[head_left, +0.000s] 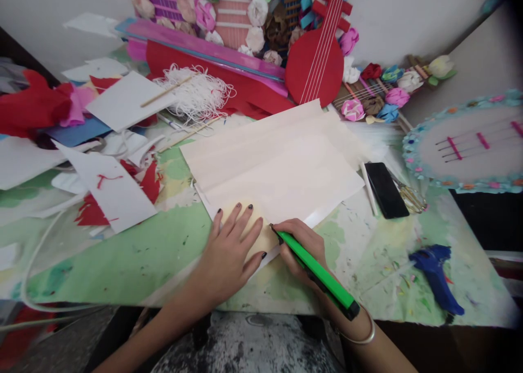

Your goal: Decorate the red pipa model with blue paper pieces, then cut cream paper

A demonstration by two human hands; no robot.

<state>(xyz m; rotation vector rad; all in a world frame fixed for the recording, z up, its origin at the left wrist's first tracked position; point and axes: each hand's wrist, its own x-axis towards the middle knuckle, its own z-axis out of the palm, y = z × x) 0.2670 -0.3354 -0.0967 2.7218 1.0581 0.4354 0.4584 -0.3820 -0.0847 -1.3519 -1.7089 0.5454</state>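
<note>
My right hand [305, 248] grips a green utility knife [316, 267], its tip touching down at the edge of a pale yellow piece [261, 234]. Flat on that yellow piece lies my left hand [232, 242], fingers spread and pressing down. Much of the piece is hidden under the hand, so its full outline cannot be made out. Beneath it spreads a large cream sheet [269, 160], slightly creased, over what looks like a white board whose edge shows at the near side.
Scraps of white board [108, 188] and red material clutter the left. White string [196, 92] lies behind the sheet, beside a red paper instrument [314, 68]. To the right are a phone [386, 190], scissors [412, 199] and a blue glue gun [437, 280] near the table edge.
</note>
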